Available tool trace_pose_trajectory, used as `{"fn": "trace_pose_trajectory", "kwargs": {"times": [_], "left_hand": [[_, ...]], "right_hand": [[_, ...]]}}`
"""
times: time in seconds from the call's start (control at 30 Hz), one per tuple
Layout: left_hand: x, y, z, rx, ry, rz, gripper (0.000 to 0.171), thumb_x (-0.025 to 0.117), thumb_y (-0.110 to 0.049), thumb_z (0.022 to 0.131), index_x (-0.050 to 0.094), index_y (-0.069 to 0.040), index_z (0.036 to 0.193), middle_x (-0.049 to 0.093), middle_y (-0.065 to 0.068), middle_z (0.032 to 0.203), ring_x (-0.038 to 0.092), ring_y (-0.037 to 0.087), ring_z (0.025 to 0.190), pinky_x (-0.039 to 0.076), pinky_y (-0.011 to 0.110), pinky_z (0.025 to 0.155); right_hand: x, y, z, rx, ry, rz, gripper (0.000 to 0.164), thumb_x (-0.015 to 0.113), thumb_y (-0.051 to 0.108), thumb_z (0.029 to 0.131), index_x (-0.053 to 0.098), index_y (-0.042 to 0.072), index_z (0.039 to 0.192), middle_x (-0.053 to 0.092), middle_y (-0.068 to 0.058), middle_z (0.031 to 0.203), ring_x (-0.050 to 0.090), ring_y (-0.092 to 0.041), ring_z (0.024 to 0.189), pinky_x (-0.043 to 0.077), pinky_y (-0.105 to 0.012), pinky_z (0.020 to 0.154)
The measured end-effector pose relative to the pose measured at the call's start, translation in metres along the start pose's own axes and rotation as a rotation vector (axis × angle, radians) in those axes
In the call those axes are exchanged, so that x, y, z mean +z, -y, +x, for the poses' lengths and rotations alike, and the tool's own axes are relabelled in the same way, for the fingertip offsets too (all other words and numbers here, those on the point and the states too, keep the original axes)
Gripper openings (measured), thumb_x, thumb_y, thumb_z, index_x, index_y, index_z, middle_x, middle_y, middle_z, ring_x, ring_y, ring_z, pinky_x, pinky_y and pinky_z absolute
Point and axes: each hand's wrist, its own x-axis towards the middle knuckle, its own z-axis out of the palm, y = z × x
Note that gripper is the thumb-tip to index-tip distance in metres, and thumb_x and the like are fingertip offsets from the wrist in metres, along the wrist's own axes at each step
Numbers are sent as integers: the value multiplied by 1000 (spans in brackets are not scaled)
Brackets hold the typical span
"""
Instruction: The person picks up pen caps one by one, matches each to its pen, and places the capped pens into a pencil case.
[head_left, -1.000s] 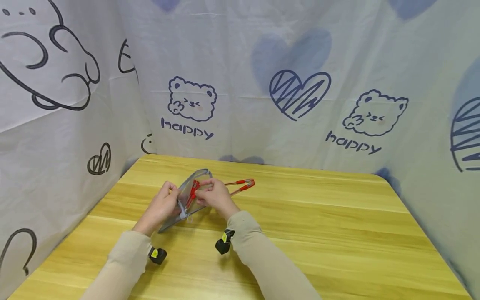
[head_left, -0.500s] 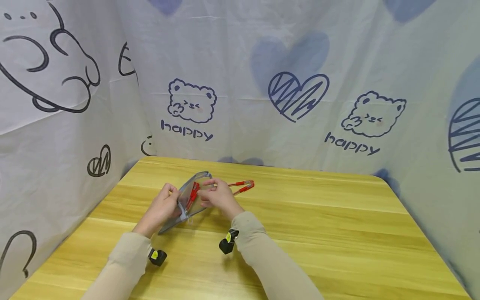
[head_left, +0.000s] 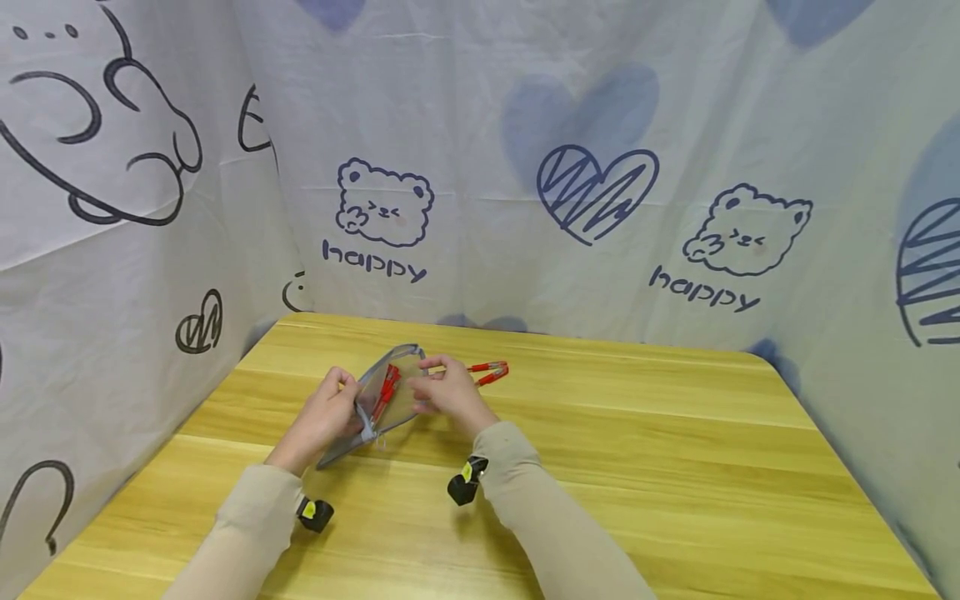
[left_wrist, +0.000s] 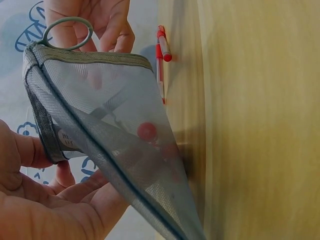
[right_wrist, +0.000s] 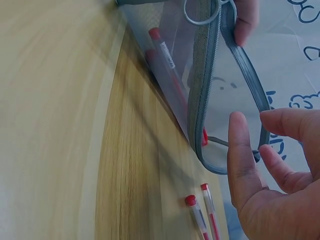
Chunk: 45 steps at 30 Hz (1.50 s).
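Mesh pouch [head_left: 378,402] with red pens [head_left: 386,390] inside is held at its zipper end by the left hand [head_left: 324,414] on the worktop [head_left: 637,467]. Right hand [head_left: 450,393] is kept loosely open beside the mouth, gripping nothing. Two pens [head_left: 489,372] are seen behind.

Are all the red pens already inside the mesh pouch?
No, two red pens lie on the table outside the mesh pouch.
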Motion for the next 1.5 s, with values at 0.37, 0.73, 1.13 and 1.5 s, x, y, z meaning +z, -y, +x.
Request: {"fn": "trace_pose_trajectory", "kwargs": {"times": [0.37,0.73,1.13,1.5], "left_hand": [[1,0,1,-1,5,-12,21,28,-20,117,37,-2,113,47,43,153,61,43,134,61,50,99],[1,0,2,-9,0,11,21,30,-23,117,37,-3,114,49,39,149,63,38,126,63,49,96],[0,1,2,-3,5,12,21,29,-22,117,37,-3,114,50,36,144,63,30,111,64,46,92],[-1,2,2,8,11,16,21,29,-23,118,36,-4,113,49,33,135,61,25,100,64,45,91]], "right_hand": [[-6,-1,1,10,-10,6,37,70,3,101,58,-1,136,65,-9,104,69,-26,95,64,-26,70],[-14,0,-2,4,-6,6,42,69,4,102,54,-3,141,67,-8,105,65,-18,87,64,-28,72],[-17,0,-1,20,-27,-3,45,70,5,102,53,-4,143,70,-14,114,72,-33,106,61,-21,65],[-23,-1,1,13,-44,-8,39,70,4,101,56,-2,137,66,-7,103,69,-24,93,62,-24,66]]}}
